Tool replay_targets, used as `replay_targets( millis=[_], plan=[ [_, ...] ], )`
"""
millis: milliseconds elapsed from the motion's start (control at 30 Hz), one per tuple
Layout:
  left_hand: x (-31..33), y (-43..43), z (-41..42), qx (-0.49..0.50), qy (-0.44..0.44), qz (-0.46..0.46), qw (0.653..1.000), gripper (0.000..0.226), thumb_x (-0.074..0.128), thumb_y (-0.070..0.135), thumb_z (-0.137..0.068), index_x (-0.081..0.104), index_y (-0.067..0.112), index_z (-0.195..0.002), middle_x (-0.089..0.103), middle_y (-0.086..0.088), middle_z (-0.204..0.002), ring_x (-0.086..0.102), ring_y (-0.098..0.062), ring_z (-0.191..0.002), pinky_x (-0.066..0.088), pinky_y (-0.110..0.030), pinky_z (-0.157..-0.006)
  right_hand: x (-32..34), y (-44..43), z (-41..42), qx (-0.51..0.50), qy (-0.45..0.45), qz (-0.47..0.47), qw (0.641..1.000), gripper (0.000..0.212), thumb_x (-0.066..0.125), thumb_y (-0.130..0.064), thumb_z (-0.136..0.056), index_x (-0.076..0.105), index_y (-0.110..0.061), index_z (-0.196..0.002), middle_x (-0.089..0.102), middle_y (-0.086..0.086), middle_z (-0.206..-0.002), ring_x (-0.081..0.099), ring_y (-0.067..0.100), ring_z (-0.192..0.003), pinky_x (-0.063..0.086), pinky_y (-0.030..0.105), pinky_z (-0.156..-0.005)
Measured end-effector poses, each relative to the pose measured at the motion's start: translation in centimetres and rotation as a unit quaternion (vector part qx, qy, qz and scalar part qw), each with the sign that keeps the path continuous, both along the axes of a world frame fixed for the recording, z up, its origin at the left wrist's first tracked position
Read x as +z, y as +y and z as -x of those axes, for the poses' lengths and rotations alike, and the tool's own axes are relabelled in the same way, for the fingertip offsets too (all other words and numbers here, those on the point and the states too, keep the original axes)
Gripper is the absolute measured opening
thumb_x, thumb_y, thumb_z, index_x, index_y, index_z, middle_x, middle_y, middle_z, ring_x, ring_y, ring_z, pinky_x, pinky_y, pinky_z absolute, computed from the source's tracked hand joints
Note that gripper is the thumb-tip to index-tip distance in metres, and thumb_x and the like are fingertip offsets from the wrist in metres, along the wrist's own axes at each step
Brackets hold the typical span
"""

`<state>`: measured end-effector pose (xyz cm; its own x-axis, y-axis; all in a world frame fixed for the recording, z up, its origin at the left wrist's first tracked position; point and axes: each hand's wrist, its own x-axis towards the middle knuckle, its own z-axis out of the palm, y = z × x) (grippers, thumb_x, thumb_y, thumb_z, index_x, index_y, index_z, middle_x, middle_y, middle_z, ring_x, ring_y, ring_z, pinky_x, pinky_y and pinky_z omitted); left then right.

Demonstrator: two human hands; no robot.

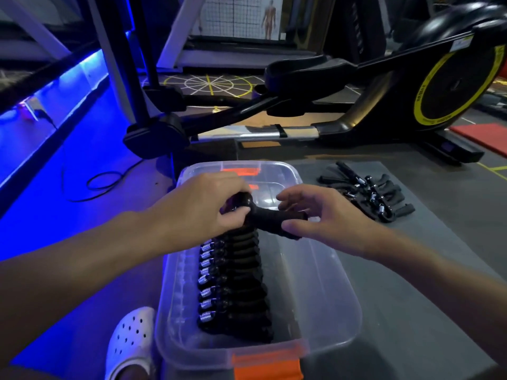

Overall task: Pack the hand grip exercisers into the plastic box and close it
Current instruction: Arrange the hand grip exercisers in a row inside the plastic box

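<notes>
Over the box point(340, 297), left hand point(203, 207) and right hand point(326, 215) pinch one exerciser point(267, 219) crosswise, coil leftward, just beyond the packed row point(233, 283), which lies likewise.

Plastic box point(337, 297) is sitting on the floor mat point(428, 283). A row of exercisers point(233, 286) is lying inside it, along its left half. Left hand point(203, 207) and right hand point(323, 215) are gripping the held exerciser point(270, 219) above the row's far end. A loose pile of exercisers point(367, 193) is lying on the mat right of the box's far end. An exercise machine point(411, 86) is standing behind; a shoe point(131, 341) is resting left of the near corner.
</notes>
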<state>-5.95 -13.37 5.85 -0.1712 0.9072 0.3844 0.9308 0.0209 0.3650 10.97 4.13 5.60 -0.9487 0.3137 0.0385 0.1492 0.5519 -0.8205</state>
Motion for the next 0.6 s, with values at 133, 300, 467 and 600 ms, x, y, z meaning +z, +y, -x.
replay_targets(
  millis=[133, 300, 467, 600],
  plan=[
    [-0.9, -0.8, 0.6, 0.032, -0.053, 0.016, 0.998, 0.007, 0.063, 0.030, -0.087, 0.064, 0.023, -0.088, 0.058, 0.009, -0.071, 0.054, -0.012, -0.069, 0.048, -0.030, -0.062, -0.2, -0.5, 0.3, 0.024, 0.014, -0.064, 0.998, 0.026, 0.073, -0.007, -0.081, 0.068, -0.022, -0.101, 0.067, -0.007, -0.095, 0.066, 0.011, -0.083, 0.055, 0.029, -0.082],
    [-2.3, -2.1, 0.9, 0.036, -0.081, 0.097, 0.991, 0.007, 0.065, 0.035, -0.085, 0.062, 0.030, -0.088, 0.060, 0.008, -0.070, 0.056, -0.010, -0.066, 0.050, -0.034, -0.065, -1.7, -0.9, 0.9, 0.037, -0.012, -0.131, 0.991, 0.019, 0.079, -0.014, -0.076, 0.068, -0.026, -0.086, 0.066, -0.012, -0.081, 0.061, 0.010, -0.074, 0.052, 0.033, -0.072],
    [-3.7, -3.4, 0.9, 0.013, -0.049, 0.187, 0.981, 0.014, 0.062, 0.045, -0.087, 0.060, 0.031, -0.089, 0.063, 0.011, -0.076, 0.059, -0.007, -0.074, 0.050, -0.033, -0.071, -3.7, -1.3, 1.2, 0.044, -0.048, -0.093, 0.994, 0.019, 0.083, -0.016, -0.072, 0.067, -0.026, -0.076, 0.068, -0.016, -0.072, 0.064, 0.007, -0.065, 0.052, 0.023, -0.062],
    [-4.2, -4.3, 1.2, -0.010, -0.021, 0.219, 0.976, 0.015, 0.062, 0.045, -0.088, 0.061, 0.032, -0.095, 0.061, 0.015, -0.084, 0.057, -0.005, -0.083, 0.049, -0.030, -0.075, -5.0, -2.1, 1.1, 0.068, -0.080, -0.104, 0.989, 0.018, 0.084, -0.020, -0.070, 0.067, -0.026, -0.073, 0.061, -0.033, -0.069, 0.057, -0.003, -0.060, 0.039, 0.009, -0.056]
  ],
)
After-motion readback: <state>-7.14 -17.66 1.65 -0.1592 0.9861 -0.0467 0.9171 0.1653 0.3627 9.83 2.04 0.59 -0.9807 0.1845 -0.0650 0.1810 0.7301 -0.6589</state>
